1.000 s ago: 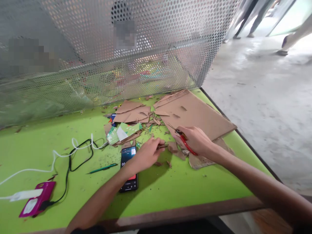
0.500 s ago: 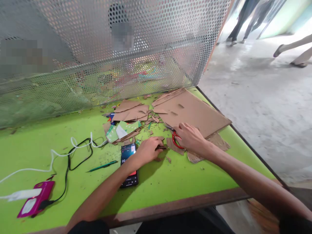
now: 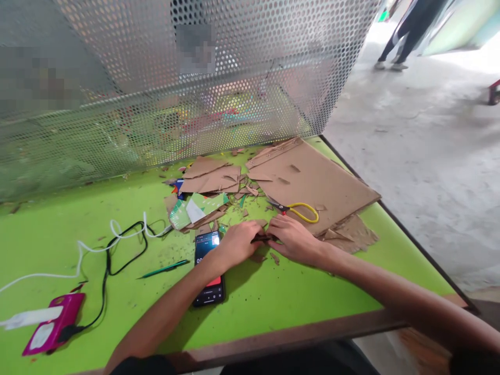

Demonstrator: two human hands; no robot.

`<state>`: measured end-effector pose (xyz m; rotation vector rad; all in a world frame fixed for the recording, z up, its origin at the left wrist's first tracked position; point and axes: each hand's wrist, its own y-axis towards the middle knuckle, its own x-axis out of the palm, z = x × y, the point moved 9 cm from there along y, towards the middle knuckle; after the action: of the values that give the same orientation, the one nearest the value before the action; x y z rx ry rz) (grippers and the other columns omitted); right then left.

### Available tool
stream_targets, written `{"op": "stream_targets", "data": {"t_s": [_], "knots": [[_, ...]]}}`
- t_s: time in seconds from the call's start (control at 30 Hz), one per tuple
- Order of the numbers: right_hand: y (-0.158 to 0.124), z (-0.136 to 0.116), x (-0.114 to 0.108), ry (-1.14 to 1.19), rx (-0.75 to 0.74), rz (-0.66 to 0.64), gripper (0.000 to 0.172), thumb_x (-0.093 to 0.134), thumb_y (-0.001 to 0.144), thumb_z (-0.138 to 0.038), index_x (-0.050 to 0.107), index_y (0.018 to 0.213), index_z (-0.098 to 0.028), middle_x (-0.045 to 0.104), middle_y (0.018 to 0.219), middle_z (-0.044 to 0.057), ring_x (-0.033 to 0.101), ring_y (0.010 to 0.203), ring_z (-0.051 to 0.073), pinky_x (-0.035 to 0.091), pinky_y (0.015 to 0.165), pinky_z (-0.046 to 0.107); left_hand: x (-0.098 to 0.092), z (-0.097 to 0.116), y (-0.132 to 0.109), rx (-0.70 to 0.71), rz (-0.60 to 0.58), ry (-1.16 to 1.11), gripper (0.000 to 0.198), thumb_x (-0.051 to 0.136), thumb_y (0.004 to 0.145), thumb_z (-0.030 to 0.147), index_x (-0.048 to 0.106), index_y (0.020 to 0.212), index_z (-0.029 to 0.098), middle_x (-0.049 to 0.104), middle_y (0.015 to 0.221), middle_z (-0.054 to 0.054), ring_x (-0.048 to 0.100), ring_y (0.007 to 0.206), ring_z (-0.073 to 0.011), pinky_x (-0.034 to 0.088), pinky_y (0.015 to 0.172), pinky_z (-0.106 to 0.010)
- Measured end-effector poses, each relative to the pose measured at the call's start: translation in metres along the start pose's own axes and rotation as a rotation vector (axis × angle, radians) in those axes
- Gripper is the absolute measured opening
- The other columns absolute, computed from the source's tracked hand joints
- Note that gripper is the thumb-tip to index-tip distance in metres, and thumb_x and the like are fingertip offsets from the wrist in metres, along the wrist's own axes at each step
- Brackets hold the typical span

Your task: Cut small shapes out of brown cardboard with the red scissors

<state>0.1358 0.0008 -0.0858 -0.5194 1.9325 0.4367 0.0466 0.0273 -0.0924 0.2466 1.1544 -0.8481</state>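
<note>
Both hands meet over the green table, fingers closed around a small dark-brown cardboard piece (image 3: pixel 262 237). My left hand (image 3: pixel 241 240) grips its left end and my right hand (image 3: pixel 292 239) its right end; the fingers hide most of it. Just beyond my right hand lie scissors (image 3: pixel 303 211) with one yellow and one red handle, the red one mostly hidden behind the hand. Their blades point left. A large cardboard sheet (image 3: pixel 324 179) lies behind the scissors, and torn cardboard (image 3: pixel 351 234) sits to the right. Beside my left wrist is a phone (image 3: pixel 211 297) with its screen lit.
Stacked cardboard pieces (image 3: pixel 213 176) and a green-white printed scrap (image 3: pixel 201 207) lie at the back among small scraps. Leftward are a green pen (image 3: pixel 164 269), tangled cables (image 3: pixel 107 260) and a magenta case (image 3: pixel 58 320). A perforated metal screen (image 3: pixel 234 88) borders the back. A person's legs (image 3: pixel 406 39) show beyond.
My right hand has let go of the scissors, leaving them on the cardboard, and moved left and nearer to take hold of the piece in my left hand.
</note>
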Motion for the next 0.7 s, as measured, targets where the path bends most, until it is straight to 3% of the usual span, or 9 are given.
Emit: {"op": "stream_targets", "data": {"t_s": [0.13,0.27,0.7], "knots": [[-0.002,0.000,-0.001,0.012,-0.005,0.025,0.009,0.068,0.091,-0.013,0.075,0.095,-0.012,0.073,0.094,0.011,0.062,0.088,0.024,0.050,0.085,0.037,-0.006,0.002,-0.006,0.018,-0.023,0.021,0.016,0.074,0.089,0.023,0.071,0.104,0.018,0.077,0.109,-0.009,0.073,0.099,-0.0294,0.055,0.083,-0.036],[-0.003,-0.001,-0.001,0.012,-0.010,0.051,0.008,0.067,0.090,-0.012,0.075,0.093,-0.013,0.073,0.093,0.011,0.062,0.088,0.024,0.050,0.084,0.037,-0.009,0.003,-0.011,0.043,-0.025,0.094,0.010,0.067,0.093,0.019,0.072,0.101,0.019,0.077,0.104,-0.008,0.074,0.098,-0.0280,0.053,0.081,-0.034],[-0.007,-0.006,0.001,-0.012,-0.108,0.109,0.008,0.068,0.094,-0.014,0.075,0.091,-0.012,0.074,0.089,0.010,0.061,0.081,0.023,0.049,0.082,0.037,-0.002,0.002,-0.011,0.059,-0.024,0.170,0.013,0.063,0.092,0.013,0.072,0.100,0.019,0.077,0.102,-0.008,0.074,0.095,-0.0282,0.052,0.076,-0.034]]}}
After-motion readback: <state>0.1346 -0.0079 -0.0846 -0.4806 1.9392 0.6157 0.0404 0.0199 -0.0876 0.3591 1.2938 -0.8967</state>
